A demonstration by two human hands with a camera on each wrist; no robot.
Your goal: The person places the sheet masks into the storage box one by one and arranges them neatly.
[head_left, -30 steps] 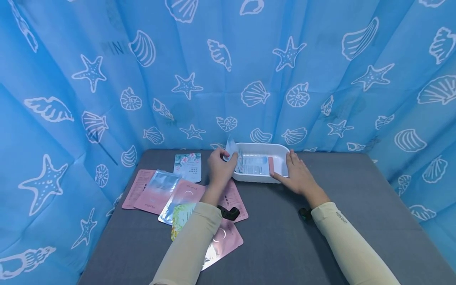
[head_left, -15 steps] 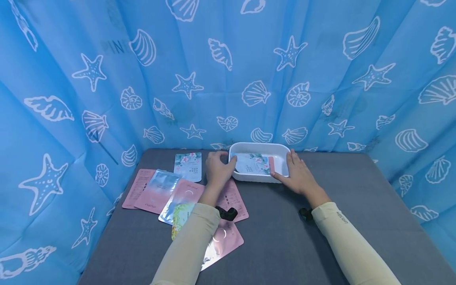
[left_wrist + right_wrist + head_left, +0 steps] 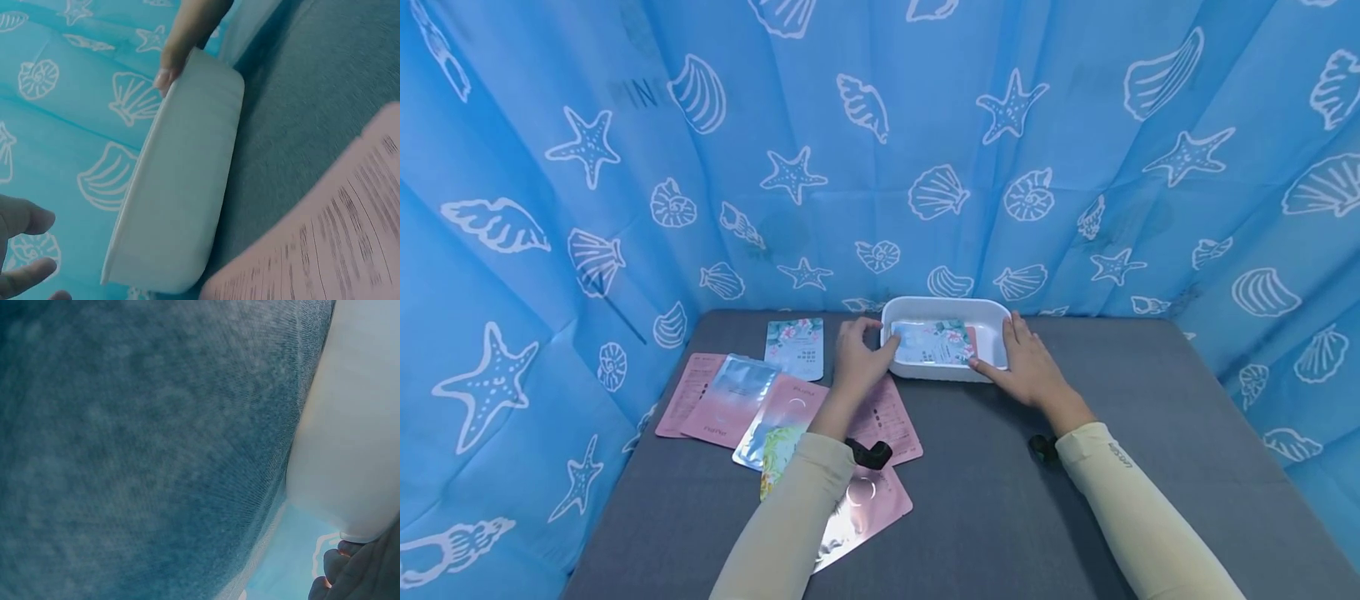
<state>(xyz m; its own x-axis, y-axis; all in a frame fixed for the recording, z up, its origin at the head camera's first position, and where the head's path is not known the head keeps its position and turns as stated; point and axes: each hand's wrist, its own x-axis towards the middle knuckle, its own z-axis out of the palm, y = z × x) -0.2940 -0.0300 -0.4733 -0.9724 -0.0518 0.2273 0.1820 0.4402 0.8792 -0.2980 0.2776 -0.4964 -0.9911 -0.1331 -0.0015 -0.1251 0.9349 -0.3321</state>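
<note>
Mid-frame, floral packet (image 3: 931,342) lengthwise left-to-right in white tray (image 3: 940,374); left hand (image 3: 860,357), released, beside its left end; right hand (image 3: 1028,364) straight-fingered against tray's right end.

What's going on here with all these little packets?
Someone's right hand holds the right end of a white tray, while the left hand is open at its left end. A flowered packet lies inside, something pink showing at its right edge. More packets lie outside the tray, on the gray table.
</note>
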